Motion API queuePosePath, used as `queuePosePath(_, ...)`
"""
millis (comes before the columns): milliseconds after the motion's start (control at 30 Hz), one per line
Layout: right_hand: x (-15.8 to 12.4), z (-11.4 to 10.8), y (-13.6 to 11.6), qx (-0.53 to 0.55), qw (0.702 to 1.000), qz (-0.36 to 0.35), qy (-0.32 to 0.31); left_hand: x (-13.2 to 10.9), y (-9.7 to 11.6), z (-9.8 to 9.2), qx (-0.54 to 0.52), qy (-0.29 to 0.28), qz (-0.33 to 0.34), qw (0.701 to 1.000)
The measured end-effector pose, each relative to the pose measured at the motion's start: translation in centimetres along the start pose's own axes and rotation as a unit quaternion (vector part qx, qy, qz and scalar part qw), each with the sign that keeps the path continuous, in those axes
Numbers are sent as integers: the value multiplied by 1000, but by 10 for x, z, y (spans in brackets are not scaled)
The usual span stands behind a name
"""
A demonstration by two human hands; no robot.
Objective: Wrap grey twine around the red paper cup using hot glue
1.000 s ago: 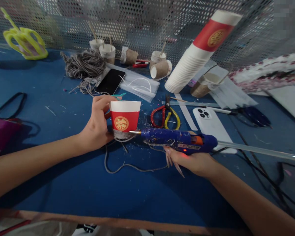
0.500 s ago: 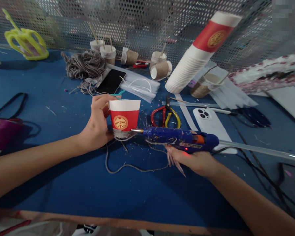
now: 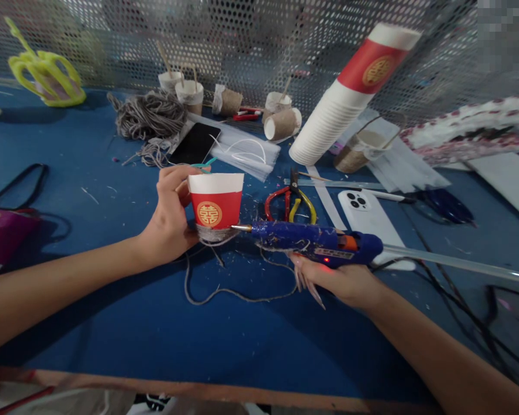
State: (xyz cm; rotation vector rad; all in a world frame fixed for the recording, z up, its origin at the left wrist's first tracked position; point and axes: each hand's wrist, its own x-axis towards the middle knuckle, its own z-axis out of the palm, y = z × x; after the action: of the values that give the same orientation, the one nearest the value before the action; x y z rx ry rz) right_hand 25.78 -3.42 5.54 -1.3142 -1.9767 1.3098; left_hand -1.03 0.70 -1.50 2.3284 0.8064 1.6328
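My left hand (image 3: 172, 210) is closed around the far left side of a red and white paper cup (image 3: 218, 203), which has a gold emblem. Grey cord (image 3: 216, 234) is wound about the cup's lower end, and a loose length (image 3: 233, 297) trails over the blue table toward my right hand. With my right hand (image 3: 335, 281) I grip a blue hot glue gun (image 3: 307, 239), its red light lit. The metal nozzle (image 3: 241, 228) points left, at the cup's side just above the cord. A clear glue stick (image 3: 454, 263) juts from the gun's back.
Scissors (image 3: 294, 196) with red and yellow handles and a white phone (image 3: 372, 222) lie behind the glue gun. Farther back are a grey cord bundle (image 3: 149, 114), a black phone (image 3: 195, 143), a leaning stack of paper cups (image 3: 328, 118) and a mesh panel (image 3: 242, 40).
The cup and my left hand have shifted slightly left. The glue gun stays almost still, its nozzle remaining at the cup's lower right side.
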Motion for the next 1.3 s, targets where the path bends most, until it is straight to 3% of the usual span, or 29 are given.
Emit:
queuePosePath(133,-4,3,-4,12,999,23,19,-1,-1,0,-1,8,2,1000)
queuePosePath(267,-2,2,-2,17,999,3,28,0,-2,0,7,15,9,1000)
queuePosePath(467,6,-4,4,9,997,-51,-51,1,-2,-2,13,8,26,1000)
queuePosePath(933,7,-4,10,10,999,-46,-25,0,-2,-3,35,11,35,999)
queuePosePath(1133,8,-3,9,5,996,-84,-20,1,-1,-2,32,22,42,998)
queuePosePath(1300,6,-4,8,8,998,-53,-16,1,-1,-2,19,26,29,999)
